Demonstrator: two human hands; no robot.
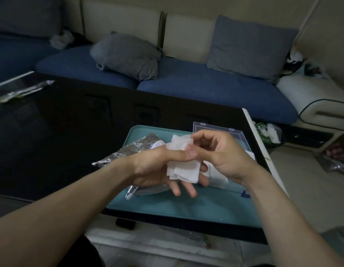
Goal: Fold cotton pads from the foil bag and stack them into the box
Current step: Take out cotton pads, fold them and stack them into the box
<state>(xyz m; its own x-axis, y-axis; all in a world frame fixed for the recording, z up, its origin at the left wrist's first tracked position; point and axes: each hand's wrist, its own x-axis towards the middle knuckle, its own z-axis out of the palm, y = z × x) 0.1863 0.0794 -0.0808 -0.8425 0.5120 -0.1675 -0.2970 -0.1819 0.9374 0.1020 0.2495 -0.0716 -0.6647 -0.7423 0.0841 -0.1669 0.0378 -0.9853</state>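
Several cotton pads (183,168) held above tray (186,209), clamped between left hand (157,168) thumb and fingers; top corner pinched by right hand (221,151). Foil bag (128,149) laid on tray, box (238,133) behind hands, on table (71,132).

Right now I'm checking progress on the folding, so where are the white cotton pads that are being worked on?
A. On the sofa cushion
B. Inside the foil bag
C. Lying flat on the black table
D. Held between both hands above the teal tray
D: the cotton pads are held up between the left hand and right hand, above the teal tray.
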